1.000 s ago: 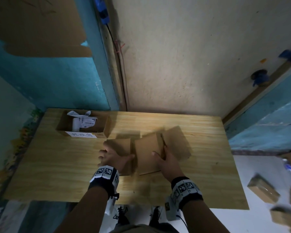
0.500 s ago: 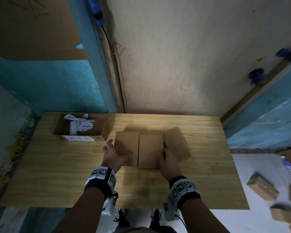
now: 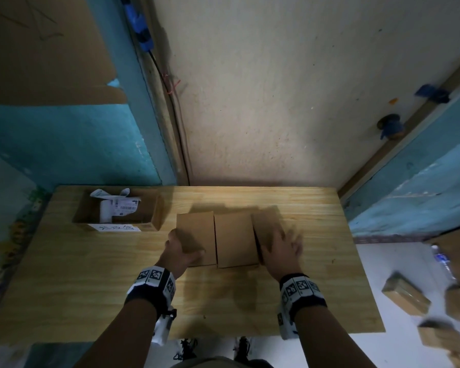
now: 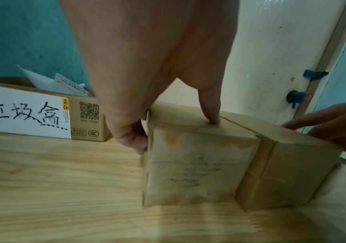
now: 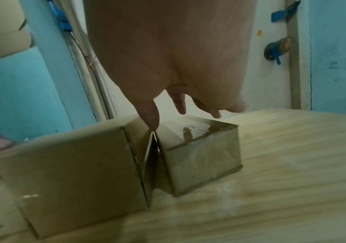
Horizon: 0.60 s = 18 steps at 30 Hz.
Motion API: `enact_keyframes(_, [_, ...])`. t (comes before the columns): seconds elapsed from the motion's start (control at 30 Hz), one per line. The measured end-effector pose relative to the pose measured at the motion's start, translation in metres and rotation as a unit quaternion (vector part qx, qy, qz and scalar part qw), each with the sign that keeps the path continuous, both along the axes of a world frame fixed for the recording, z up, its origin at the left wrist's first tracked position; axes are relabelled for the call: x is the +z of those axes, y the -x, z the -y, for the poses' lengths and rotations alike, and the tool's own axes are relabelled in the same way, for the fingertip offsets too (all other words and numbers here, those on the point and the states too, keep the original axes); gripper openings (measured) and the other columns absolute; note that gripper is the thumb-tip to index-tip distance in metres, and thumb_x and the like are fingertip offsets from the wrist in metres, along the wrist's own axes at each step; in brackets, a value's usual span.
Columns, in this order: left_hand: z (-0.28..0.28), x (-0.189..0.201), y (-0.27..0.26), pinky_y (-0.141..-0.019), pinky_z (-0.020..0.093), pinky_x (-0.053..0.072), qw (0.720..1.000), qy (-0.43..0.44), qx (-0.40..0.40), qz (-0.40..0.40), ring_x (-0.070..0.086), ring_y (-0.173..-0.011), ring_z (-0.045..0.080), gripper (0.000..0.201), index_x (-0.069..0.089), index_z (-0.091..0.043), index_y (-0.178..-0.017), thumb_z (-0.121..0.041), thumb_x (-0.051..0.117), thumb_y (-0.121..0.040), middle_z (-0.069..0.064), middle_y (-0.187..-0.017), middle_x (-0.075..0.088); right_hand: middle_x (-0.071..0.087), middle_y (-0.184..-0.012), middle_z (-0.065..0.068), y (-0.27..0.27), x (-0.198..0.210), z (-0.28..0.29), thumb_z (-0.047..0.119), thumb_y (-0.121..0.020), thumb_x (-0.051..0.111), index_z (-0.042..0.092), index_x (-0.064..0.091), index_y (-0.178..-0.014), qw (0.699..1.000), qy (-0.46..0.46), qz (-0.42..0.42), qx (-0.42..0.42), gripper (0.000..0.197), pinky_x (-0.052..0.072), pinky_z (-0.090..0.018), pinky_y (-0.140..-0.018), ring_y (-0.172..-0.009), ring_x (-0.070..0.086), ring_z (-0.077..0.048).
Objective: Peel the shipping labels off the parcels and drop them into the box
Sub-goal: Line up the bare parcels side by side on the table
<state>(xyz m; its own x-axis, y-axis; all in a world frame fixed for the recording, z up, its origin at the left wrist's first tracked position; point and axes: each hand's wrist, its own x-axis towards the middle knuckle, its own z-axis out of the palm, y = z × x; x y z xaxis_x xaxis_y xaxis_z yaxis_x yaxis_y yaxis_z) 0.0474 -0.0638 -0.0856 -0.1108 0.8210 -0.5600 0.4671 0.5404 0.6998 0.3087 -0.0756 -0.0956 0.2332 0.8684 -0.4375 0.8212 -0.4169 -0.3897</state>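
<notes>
Right now three plain brown parcels sit in a row near the middle of the bench (image 3: 316, 261), their tops bare cardboard. The left parcel (image 3: 195, 235) and the middle parcel (image 3: 234, 239) stand flush, side by side and parallel; the right parcel (image 3: 266, 227) is angled, its near corner touching the middle one (the right wrist view shows a narrow wedge of gap between them, and glossy tape across its top). The left hand (image 3: 181, 252) grips the left parcel at its near left corner, thumb pressed on the top face and fingers curled down the outer side. The right hand (image 3: 283, 247) is over the right parcel with fingers spread and fairly straight, blurred; the thumb comes down at the seam between the middle and right parcels, and whether the fingertips touch the cardboard cannot be told. Toward the far left corner of the bench, just apart from the left parcel, stands the open cardboard box (image 3: 156, 217), holding several curled white labels (image 3: 124, 205) with barcodes; a white paper sign (image 4: 22, 113) with handwritten characters is stuck on its near wall. Beyond the bench's right edge, more brown parcels on the floor (image 3: 406, 296) lie scattered on pale ground.
</notes>
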Motion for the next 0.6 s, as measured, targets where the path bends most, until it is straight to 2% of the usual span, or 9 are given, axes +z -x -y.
enact_keyframes(0.03, [0.000,-0.005,0.000,-0.104,0.050,0.042,1.000,0.008,0.003,0.001,0.047,-0.123,0.031,0.108,0.019,-0.019,-0.143,-0.047,0.082,-0.059,0.011,-0.136,0.044,0.001,-0.169,-0.024,-0.003,-0.002,0.002,0.032,-0.104,0.051,0.021,0.013,-0.163,1.000,0.022,0.003,-0.003,0.071,0.006,-0.058,-0.127,-0.156,-0.002,-0.047])
enact_keyframes(0.1, [-0.002,-0.018,-0.001,-0.102,0.051,0.044,1.000,0.017,0.020,0.005,0.048,-0.121,0.031,0.116,0.020,-0.019,-0.141,-0.058,0.077,-0.048,0.010,-0.134,0.045,0.007,-0.168,-0.022,-0.008,-0.003,0.006,0.034,-0.101,0.057,0.025,0.010,-0.164,0.999,0.032,-0.026,-0.008,0.079,0.020,-0.058,-0.125,-0.155,0.011,-0.045])
enact_keyframes(0.17, [-0.005,-0.020,-0.006,-0.101,0.053,0.044,0.999,0.011,0.030,0.001,0.048,-0.121,0.032,0.110,0.022,-0.018,-0.140,-0.054,0.079,-0.053,0.011,-0.133,0.046,0.023,-0.162,-0.020,-0.011,-0.004,0.008,0.033,-0.099,0.062,0.027,0.011,-0.165,0.998,0.022,-0.057,-0.014,0.083,0.033,-0.054,-0.120,-0.147,0.030,-0.042])
enact_keyframes(0.23, [-0.007,-0.017,-0.009,-0.100,0.053,0.045,1.000,0.005,0.030,0.000,0.049,-0.120,0.034,0.100,0.023,-0.015,-0.140,-0.044,0.082,-0.064,0.013,-0.134,0.046,0.030,-0.157,-0.018,-0.011,-0.007,0.009,0.031,-0.099,0.063,0.027,0.013,-0.164,0.995,0.012,-0.091,-0.028,0.083,0.038,-0.051,-0.118,-0.142,0.039,-0.039])
enact_keyframes(0.33, [-0.013,-0.015,-0.013,-0.101,0.053,0.044,0.999,-0.004,0.039,-0.003,0.049,-0.121,0.034,0.096,0.023,-0.012,-0.139,-0.040,0.082,-0.068,0.014,-0.134,0.045,0.031,-0.158,-0.018,-0.012,-0.010,0.010,0.027,-0.098,0.065,0.027,0.017,-0.164,0.991,0.006,-0.127,-0.044,0.081,0.040,-0.051,-0.118,-0.142,0.041,-0.037])
enact_keyframes(0.47, [-0.015,-0.011,-0.018,-0.101,0.051,0.044,0.998,-0.012,0.050,-0.027,0.048,-0.122,0.036,0.093,0.025,-0.010,-0.141,-0.040,0.079,-0.072,0.015,-0.135,0.044,0.035,-0.154,-0.018,-0.015,-0.011,0.009,0.027,-0.095,0.068,0.027,0.021,-0.163,0.991,0.001,-0.125,-0.041,0.082,0.042,-0.050,-0.116,-0.138,0.044,-0.036])
enact_keyframes(0.6, [-0.012,-0.010,-0.020,-0.102,0.050,0.044,0.998,-0.013,0.047,-0.038,0.047,-0.122,0.036,0.091,0.025,-0.011,-0.141,-0.041,0.078,-0.073,0.015,-0.137,0.042,0.037,-0.147,-0.020,-0.016,-0.009,0.004,0.030,-0.086,0.075,0.027,0.012,-0.162,0.993,0.013,-0.104,-0.056,0.098,0.046,-0.052,-0.110,-0.134,0.045,-0.041])
